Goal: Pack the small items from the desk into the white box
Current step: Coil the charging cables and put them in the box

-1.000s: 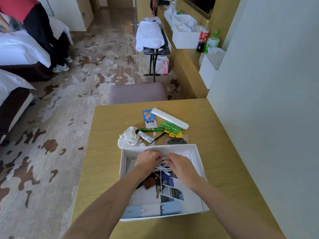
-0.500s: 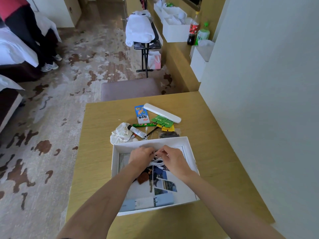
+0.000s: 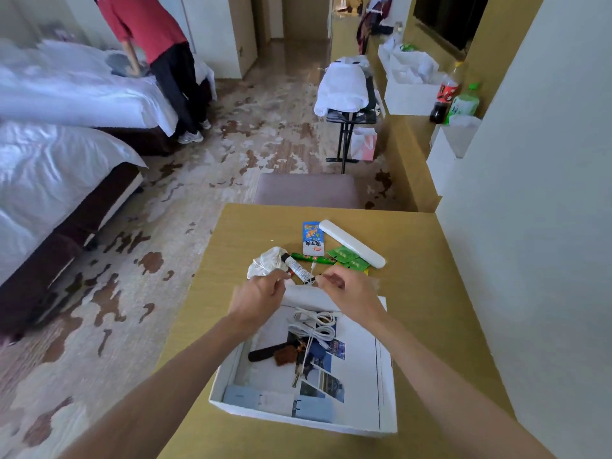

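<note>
The white box [image 3: 298, 420] sits open on the wooden desk [image 3: 430, 319]. Inside it lie a coiled white cable [image 3: 313, 326], a brown fluffy key charm [image 3: 285, 355] and printed photo sheets. Beyond the box's far wall lie a crumpled white pouch [image 3: 266, 265], a small white tube [image 3: 298, 269], a green stick pack [image 3: 310, 259], a blue-and-white packet [image 3: 312, 238], green sachets [image 3: 347, 260] and a long white case [image 3: 351, 243]. My left hand [image 3: 261, 294] hovers by the tube and pouch, fingers loosely curled. My right hand [image 3: 352, 293], blurred, hovers near the sachets. Neither holds anything.
A padded stool [image 3: 308, 190] stands past the desk's far edge, and a wall runs along the right. Two beds fill the left, with a person in a red top [image 3: 149, 31] beside them. A rack with white towels [image 3: 347, 91] and bottles [image 3: 447, 94] stand farther back.
Both hands let go of the coiled white cable, which now lies in the box, and moved forward over the box's far wall towards the loose items. The view tilted up.
</note>
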The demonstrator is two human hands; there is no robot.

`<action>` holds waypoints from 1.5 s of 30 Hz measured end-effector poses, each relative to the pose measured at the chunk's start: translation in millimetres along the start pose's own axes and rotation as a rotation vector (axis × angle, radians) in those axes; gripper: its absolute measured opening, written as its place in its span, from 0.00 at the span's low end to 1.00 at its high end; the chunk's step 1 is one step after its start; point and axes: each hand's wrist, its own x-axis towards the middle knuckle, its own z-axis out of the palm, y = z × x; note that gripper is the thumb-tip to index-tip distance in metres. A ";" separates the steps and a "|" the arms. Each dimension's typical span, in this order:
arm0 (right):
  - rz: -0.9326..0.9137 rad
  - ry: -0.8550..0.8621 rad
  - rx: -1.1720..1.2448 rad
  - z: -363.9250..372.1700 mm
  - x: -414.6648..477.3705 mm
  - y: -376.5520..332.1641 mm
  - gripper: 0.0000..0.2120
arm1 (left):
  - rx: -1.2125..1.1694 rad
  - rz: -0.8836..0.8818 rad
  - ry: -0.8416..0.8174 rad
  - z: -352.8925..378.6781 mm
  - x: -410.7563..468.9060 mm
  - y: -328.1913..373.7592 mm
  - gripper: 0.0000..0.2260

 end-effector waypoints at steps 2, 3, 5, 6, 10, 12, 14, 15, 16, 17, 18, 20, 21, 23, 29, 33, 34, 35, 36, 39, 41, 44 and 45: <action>0.057 -0.002 -0.059 0.9 17.5 2.3 0.07 | 0.010 -0.015 0.056 -4.8 7.8 -1.4 0.10; 0.090 -0.016 -0.094 2.5 26.7 5.4 0.08 | -0.011 -0.009 0.063 -4.8 12.7 -3.2 0.10; 0.161 -0.084 -0.190 6.6 47.3 11.3 0.08 | -0.058 0.005 0.012 -1.0 26.2 -10.1 0.10; 0.199 -0.138 -0.261 9.9 58.5 14.4 0.07 | -0.086 -0.005 -0.039 1.0 34.2 -15.2 0.10; 0.371 -0.460 -0.699 25.0 93.0 31.8 0.05 | -0.238 -0.129 -0.253 6.9 69.8 -36.0 0.11; 0.442 -0.586 -0.796 33.0 104.1 45.5 0.11 | -0.248 -0.165 -0.336 12.8 86.8 -44.5 0.11; 0.479 -0.665 -0.779 42.8 115.5 58.4 0.13 | -0.158 -0.124 -0.438 23.4 103.1 -52.1 0.11; 0.484 -0.705 -0.763 47.6 120.2 61.0 0.14 | -0.101 -0.087 -0.488 28.1 110.1 -55.1 0.11; 0.486 -0.735 -0.744 52.2 124.5 62.5 0.16 | -0.063 -0.058 -0.537 33.3 116.3 -58.0 0.11; 0.482 -0.746 -0.728 55.8 127.9 63.4 0.18 | -0.046 -0.037 -0.590 38.1 122.4 -60.3 0.10; 0.475 -0.740 -0.717 58.0 130.6 64.5 0.20 | -0.035 -0.011 -0.641 42.7 127.5 -61.4 0.09; 0.458 -0.741 -0.716 60.8 134.5 69.4 0.19 | -0.004 0.079 -0.707 52.9 136.5 -61.2 0.12; 0.448 -0.755 -0.715 60.7 135.5 71.2 0.17 | 0.017 0.134 -0.730 58.2 139.6 -59.4 0.14; 0.446 -0.762 -0.678 58.7 137.4 74.5 0.15 | 0.048 0.218 -0.787 69.5 145.0 -56.5 0.19; 0.427 -0.543 -0.468 27.5 125.3 87.4 0.14 | 0.310 0.324 -0.865 93.6 149.1 -55.1 0.25; 0.503 -0.246 -0.033 10.0 106.4 81.4 0.03 | 0.302 0.286 -0.899 101.0 144.4 -50.2 0.24; 0.548 -0.165 0.077 6.7 102.8 79.4 0.03 | 0.292 0.264 -0.908 102.2 141.8 -49.6 0.23; 0.596 -0.110 0.200 3.1 98.7 77.0 0.03 | 0.281 0.241 -0.920 102.2 139.6 -48.8 0.23; 0.633 -0.082 0.367 -0.5 94.4 74.1 0.04 | 0.260 0.218 -0.939 101.5 137.9 -48.5 0.23; 0.660 -0.026 0.876 -11.4 79.6 60.0 0.08 | 0.126 0.082 -0.983 94.6 134.4 -49.7 0.17; 0.649 -0.009 1.074 -19.6 70.0 50.9 0.08 | 0.107 0.042 -0.968 89.0 130.1 -48.3 0.10; 0.666 -0.043 1.209 -32.7 58.2 35.6 0.09 | 0.175 0.041 -0.984 84.1 123.2 -45.1 0.05; 0.678 -0.048 1.193 -36.5 54.5 30.3 0.11 | 0.170 0.024 -0.994 81.0 121.5 -42.9 0.04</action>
